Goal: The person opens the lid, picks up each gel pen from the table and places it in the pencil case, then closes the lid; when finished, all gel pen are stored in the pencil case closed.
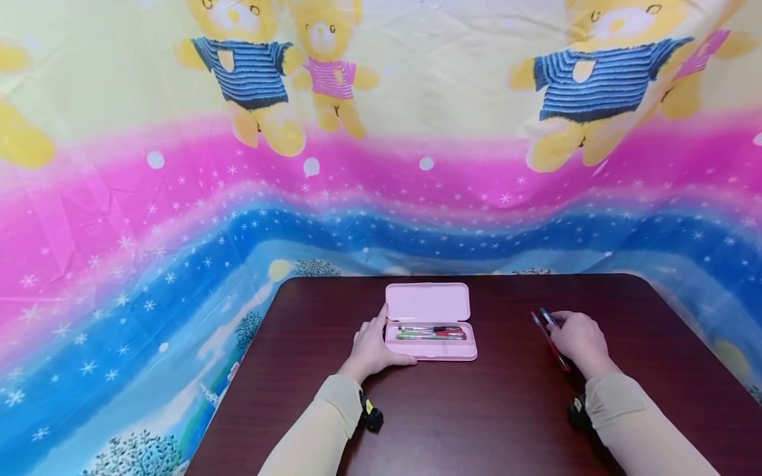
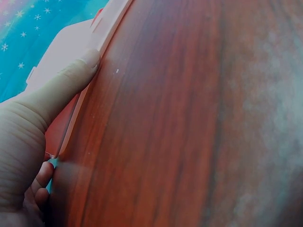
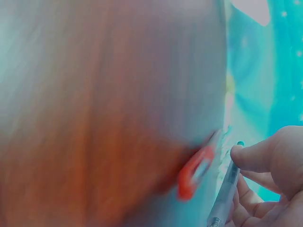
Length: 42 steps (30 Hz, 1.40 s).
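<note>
Pens gathered beside an open pencil case

Pencil case (image 1: 431, 340), pink and hinged open, lay near the far middle of the dark wooden bench (image 1: 476, 423), its lid flat behind the tray and its long axis running left to right. Several pens (image 1: 431, 332) lay in the tray, parallel to that axis, their ends toward the case's short sides. The left hand (image 1: 374, 348) rested at the left end of the case, fingers straight along its side and thumb laid against the near edge, steadying it without curling round it. Well to the right of the case, the right hand (image 1: 580, 340) had its fingers curled round a blue-tipped pen (image 1: 547, 317), which pointed away from the person and slightly left. A red pen (image 1: 550, 344) lay on the bench just beside that hand, slanting from far-left to near-right; whether the fingers also touched it could not be told.

As a judgement, the pickup would go best with the pen pinched near its middle and turned parallel to the tray before lowering, while the left hand kept the light case from sliding.
</note>
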Each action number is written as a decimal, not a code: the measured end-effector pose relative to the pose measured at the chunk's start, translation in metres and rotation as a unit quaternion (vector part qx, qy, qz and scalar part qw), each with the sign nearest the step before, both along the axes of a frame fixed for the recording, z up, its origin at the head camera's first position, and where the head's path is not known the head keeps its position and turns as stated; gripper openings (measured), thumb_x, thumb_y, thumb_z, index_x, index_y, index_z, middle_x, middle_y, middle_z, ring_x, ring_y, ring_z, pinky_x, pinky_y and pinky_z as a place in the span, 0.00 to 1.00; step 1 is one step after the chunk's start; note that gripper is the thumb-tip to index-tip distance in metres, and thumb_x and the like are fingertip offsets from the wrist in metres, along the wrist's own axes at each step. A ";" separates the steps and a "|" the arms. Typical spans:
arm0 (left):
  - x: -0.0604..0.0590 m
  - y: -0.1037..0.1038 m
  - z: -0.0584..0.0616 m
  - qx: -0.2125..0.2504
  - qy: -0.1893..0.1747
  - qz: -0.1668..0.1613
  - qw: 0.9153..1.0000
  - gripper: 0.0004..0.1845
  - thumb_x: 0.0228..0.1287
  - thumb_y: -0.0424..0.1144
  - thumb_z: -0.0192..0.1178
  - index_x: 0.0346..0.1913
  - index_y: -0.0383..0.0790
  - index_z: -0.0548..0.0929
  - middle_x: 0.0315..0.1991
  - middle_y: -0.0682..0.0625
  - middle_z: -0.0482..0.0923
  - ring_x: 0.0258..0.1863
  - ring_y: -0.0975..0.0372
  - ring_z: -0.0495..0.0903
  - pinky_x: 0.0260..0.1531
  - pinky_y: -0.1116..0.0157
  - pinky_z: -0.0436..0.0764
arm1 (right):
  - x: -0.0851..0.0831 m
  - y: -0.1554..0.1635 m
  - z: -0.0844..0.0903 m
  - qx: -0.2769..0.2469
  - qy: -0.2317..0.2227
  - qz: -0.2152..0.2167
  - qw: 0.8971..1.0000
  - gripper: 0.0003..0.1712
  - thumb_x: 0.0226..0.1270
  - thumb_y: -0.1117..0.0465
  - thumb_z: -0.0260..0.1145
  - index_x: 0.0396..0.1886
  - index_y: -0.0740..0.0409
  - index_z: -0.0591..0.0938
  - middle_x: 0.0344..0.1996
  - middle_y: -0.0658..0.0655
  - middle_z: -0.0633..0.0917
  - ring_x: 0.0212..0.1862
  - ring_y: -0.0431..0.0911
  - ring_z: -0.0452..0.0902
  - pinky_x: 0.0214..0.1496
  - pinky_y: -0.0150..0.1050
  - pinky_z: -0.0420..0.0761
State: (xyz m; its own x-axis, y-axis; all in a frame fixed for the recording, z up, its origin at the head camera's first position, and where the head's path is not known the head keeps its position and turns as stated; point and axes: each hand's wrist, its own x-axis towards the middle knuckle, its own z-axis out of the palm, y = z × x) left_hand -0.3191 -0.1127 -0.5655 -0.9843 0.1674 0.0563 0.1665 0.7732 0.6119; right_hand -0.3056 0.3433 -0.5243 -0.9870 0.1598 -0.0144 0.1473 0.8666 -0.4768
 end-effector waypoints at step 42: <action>-0.002 0.000 -0.002 0.002 0.005 -0.003 1.000 0.84 0.35 0.74 0.87 0.92 0.51 0.49 0.85 0.45 0.67 0.74 0.45 0.71 0.74 0.38 0.72 | -0.018 -0.215 0.016 0.025 0.093 0.232 0.968 0.16 0.73 0.64 0.76 0.57 0.46 0.95 0.40 0.53 0.86 0.44 0.47 0.83 0.54 0.49 0.85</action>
